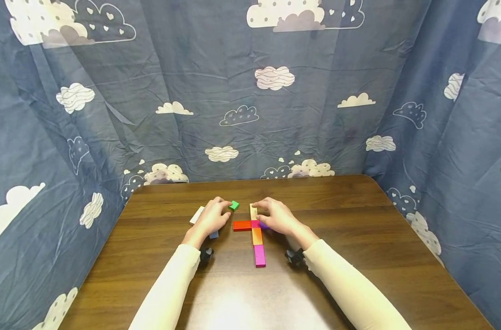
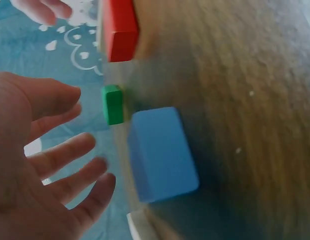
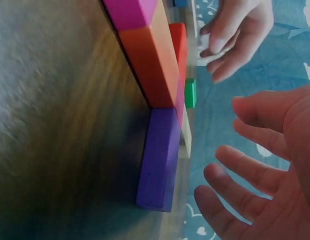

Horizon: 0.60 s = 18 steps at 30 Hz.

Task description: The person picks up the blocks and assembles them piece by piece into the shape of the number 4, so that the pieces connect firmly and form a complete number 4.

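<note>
Coloured blocks form a cross on the table: a cream block at the far end, a red block to the left, a pink one in the centre, a purple block to the right, then an orange block and a magenta block nearest me. My right hand hovers over the purple and cream blocks, fingers spread and holding nothing. Over a blue block is my left hand, its fingers loosely bent and empty. Its fingertips are near a green block, apart from it in the left wrist view.
A white block lies left of my left hand. The wooden table ends at the back against a blue curtain with cloud prints, which also hangs on both sides. Dark wrist cameras sit under both wrists.
</note>
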### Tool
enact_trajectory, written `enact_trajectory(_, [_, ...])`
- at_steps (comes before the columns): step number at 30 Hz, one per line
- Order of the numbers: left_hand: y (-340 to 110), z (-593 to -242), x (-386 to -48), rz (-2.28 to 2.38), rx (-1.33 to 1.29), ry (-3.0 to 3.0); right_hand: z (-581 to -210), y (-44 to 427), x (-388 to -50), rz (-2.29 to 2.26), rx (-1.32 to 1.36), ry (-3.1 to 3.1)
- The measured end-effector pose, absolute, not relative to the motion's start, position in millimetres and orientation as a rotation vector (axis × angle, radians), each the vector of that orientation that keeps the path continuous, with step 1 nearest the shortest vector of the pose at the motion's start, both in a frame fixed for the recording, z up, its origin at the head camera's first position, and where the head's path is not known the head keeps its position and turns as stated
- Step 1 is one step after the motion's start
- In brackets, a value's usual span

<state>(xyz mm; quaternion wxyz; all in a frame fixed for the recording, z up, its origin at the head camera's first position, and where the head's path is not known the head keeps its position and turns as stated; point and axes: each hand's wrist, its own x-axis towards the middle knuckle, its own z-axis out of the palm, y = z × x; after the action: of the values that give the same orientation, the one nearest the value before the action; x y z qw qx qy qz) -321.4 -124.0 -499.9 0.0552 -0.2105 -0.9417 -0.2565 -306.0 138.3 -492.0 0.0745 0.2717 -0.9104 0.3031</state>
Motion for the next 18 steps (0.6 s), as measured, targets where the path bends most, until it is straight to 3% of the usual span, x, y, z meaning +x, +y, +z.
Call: enact_trajectory(18, [-106,-517,-342,-0.735,-0.738,-2.894,-494,147,-289,1.102,0.714,-2.634])
